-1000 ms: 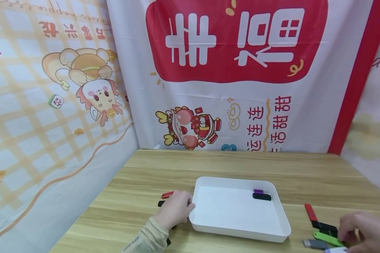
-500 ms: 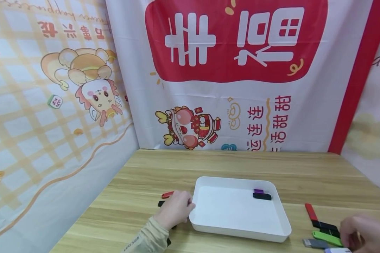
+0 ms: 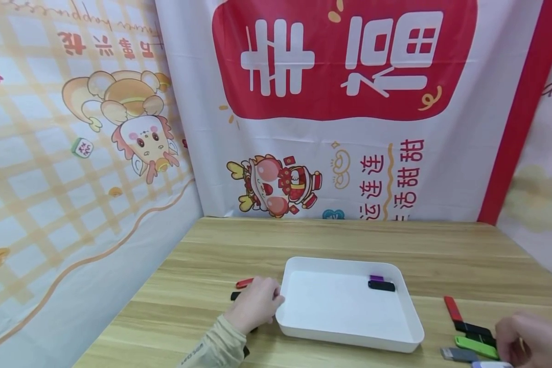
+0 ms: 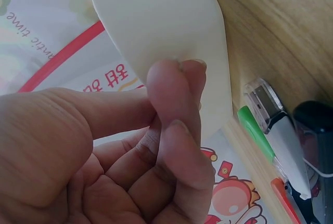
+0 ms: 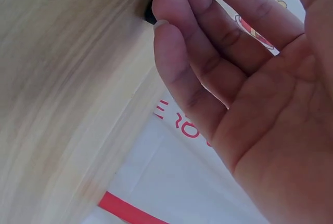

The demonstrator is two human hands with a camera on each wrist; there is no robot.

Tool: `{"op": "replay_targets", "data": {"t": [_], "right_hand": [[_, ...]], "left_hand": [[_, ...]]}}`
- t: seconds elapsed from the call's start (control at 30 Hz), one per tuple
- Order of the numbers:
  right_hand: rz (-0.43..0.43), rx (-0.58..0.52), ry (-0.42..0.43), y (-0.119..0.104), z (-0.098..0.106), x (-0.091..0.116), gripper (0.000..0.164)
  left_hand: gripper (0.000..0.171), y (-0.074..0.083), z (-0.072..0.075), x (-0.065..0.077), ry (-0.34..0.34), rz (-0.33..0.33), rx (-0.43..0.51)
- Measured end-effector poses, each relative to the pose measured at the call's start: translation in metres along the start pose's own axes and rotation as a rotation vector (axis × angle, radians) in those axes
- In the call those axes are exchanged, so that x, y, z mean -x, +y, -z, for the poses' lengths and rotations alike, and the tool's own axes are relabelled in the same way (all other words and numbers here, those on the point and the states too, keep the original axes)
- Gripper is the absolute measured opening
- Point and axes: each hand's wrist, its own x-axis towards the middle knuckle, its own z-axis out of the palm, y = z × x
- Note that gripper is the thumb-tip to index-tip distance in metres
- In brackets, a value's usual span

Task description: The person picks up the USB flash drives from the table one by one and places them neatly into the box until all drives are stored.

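Observation:
A white rectangular tray [image 3: 345, 306] stands on the wooden table. At its left wall is my left hand [image 3: 255, 305]; the thumb and curled fingers meet at the tray's rim in the left wrist view. Inside the tray's far right corner lie a black stick [image 3: 381, 286], like a flash drive, and a purple one [image 3: 375, 278]. My right hand [image 3: 535, 337] bends down beside a lime-green flash drive [image 3: 477, 347]. Its curled fingertips are right by a dark object [image 5: 150, 13] in the right wrist view; I cannot tell whether it is held.
Right of the tray lie a red stick [image 3: 452, 308], a grey flash drive [image 3: 459, 354] and a white-purple piece [image 3: 489, 364]. Left of it, partly behind my left hand, are red [image 3: 244, 283] and black [image 3: 235, 295] pieces. A printed cloth [image 3: 345, 168] hangs behind the table.
My right hand has shifted slightly to the right beside the drives. The left hand and the tray have stayed in place.

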Motion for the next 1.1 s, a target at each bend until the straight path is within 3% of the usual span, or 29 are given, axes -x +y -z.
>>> {"op": "replay_targets", "data": {"t": [0.23,0.5,0.7,1.1], "right_hand": [[0.143,0.106,0.071,0.002,0.005,0.000,0.018],[0.067,0.090,0.052,-0.013,0.019,-0.004,0.020],[0.128,0.179,0.162,-0.024,0.026,-0.013,0.020],[0.175,0.250,0.395,-0.051,0.031,-0.043,0.021]], "left_hand": [[0.026,0.001,0.000,0.001,0.003,0.005,-0.005],[0.026,0.001,-0.001,0.001,0.006,0.017,-0.006],[0.027,0.000,-0.001,0.000,0.002,0.011,-0.002],[0.027,0.000,0.000,0.002,0.002,0.013,0.004]]}}
